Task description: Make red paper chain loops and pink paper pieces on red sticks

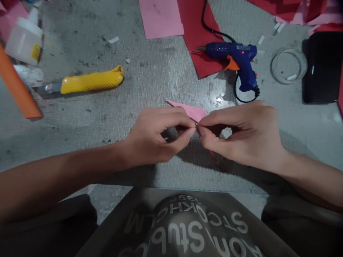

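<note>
My left hand (pixel 163 134) and my right hand (pixel 238 134) meet fingertip to fingertip above the table near its front edge. Each pinches thumb against forefinger. Whatever sits between the fingertips is too small and covered to name. Just beyond them shows a pointed piece of pink paper (pixel 191 111), its near edge close to the fingertips; I cannot tell if it is held or lies on the table. A thin red strip (pixel 213 156) sticks out below my right hand, its upper part hidden by the fingers.
A blue glue gun (pixel 227 51), its red light on, lies over red paper (pixel 199 66) beside a pink sheet (pixel 162 18). On the left are a yellow cutter (pixel 92 81), a glue bottle (pixel 25 39) and an orange bar (pixel 18 85). A tape roll (pixel 304 66) and black object (pixel 323 67) lie right.
</note>
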Demonstrator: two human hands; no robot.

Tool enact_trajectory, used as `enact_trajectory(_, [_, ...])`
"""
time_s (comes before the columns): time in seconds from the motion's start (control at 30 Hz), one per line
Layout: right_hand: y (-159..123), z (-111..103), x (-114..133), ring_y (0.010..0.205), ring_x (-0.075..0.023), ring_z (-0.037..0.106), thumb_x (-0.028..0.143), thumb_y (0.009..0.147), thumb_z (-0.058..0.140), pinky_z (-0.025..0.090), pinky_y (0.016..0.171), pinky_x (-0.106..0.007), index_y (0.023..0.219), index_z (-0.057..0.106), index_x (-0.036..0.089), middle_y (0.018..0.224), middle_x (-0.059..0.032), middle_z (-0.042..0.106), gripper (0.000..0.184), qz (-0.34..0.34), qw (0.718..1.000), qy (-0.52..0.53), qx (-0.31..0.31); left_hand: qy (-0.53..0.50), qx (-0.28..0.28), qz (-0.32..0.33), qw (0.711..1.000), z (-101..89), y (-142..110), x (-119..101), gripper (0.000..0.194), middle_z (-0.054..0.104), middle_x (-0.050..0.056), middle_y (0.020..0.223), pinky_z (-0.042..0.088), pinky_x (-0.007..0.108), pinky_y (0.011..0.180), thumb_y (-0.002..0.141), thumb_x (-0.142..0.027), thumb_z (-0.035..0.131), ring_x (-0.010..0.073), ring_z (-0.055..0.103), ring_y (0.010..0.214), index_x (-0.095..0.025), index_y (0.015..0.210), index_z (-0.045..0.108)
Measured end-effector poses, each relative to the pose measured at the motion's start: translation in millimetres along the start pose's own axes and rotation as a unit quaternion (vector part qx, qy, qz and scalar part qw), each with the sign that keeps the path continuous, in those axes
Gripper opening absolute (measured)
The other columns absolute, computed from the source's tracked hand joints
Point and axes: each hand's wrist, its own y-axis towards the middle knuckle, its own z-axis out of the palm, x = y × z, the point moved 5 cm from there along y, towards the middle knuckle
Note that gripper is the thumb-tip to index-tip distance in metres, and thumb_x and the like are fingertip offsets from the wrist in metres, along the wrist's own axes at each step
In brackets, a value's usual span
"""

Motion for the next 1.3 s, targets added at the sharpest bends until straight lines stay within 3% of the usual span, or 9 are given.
enact_trajectory(0.3, [4,-1,-8,0.054,-0.0094,0.053,0.009,0.081,0.071,0.040,0.049,-0.022,0.069,0.075,0.019,0.062,0.0025,0.068,0.016,0.056,0.995,0.077,0.003,0.021,0.001,0.029,0.999,-1.0,-2,-6,0.014,0.079,-0.002,0.078,0.055,0.030,0.066,0.093,-0.018,0.069,0.0152,0.072,0.068,-0.028,0.083,0.072])
enact_trajectory(0.57, [8,1,-14,0.049,-0.0067,0.051,0.010,0.089,0.073,0.037,0.045,-0.022,0.071,0.074,0.017,0.057,0.0029,0.063,0.020,0.103,0.978,0.175,0.050,0.011,-0.011,0.026,1.000,-1.9,-2,-6,0.013,0.078,-0.002,0.079,0.055,0.030,0.065,0.092,-0.016,0.069,0.0140,0.070,0.066,-0.026,0.085,0.070])
enact_trajectory(0.77, [9,4,-23,0.046,-0.0097,0.055,0.025,0.092,0.082,0.044,0.043,-0.026,0.074,0.074,0.020,0.063,0.0001,0.068,0.021,0.160,0.957,0.236,0.043,-0.056,-0.023,0.002,0.998,-2.6,-1,1,0.014,0.077,0.000,0.082,0.056,0.031,0.068,0.093,-0.014,0.069,0.0155,0.072,0.072,-0.026,0.085,0.070])
enact_trajectory(1.0, [5,0,-16,0.056,-0.0103,0.057,0.036,0.089,0.090,0.044,0.049,-0.026,0.085,0.080,0.019,0.068,0.0003,0.070,0.019,0.106,0.971,0.213,-0.003,-0.062,-0.031,-0.001,0.998,-2.7,-2,4,0.012,0.077,0.000,0.082,0.055,0.033,0.068,0.093,-0.017,0.072,0.0160,0.072,0.073,-0.027,0.089,0.074])
enact_trajectory(1.1, [5,3,-20,0.052,-0.0090,0.056,0.035,0.090,0.088,0.043,0.047,-0.025,0.084,0.079,0.018,0.066,0.0011,0.068,0.020,0.127,0.960,0.249,0.018,-0.059,-0.030,0.007,0.998,-2.4,-1,3,0.012,0.078,-0.001,0.082,0.055,0.033,0.070,0.094,-0.017,0.072,0.0157,0.072,0.073,-0.027,0.088,0.074])
enact_trajectory(1.3, [10,6,-27,0.051,-0.0081,0.061,0.036,0.094,0.085,0.050,0.047,-0.021,0.086,0.078,0.016,0.070,0.0005,0.071,0.023,0.143,0.928,0.339,0.061,-0.102,-0.027,-0.050,0.993,-2.4,-3,8,0.010,0.078,-0.001,0.086,0.055,0.033,0.073,0.096,-0.018,0.073,0.0154,0.072,0.077,-0.026,0.091,0.076])
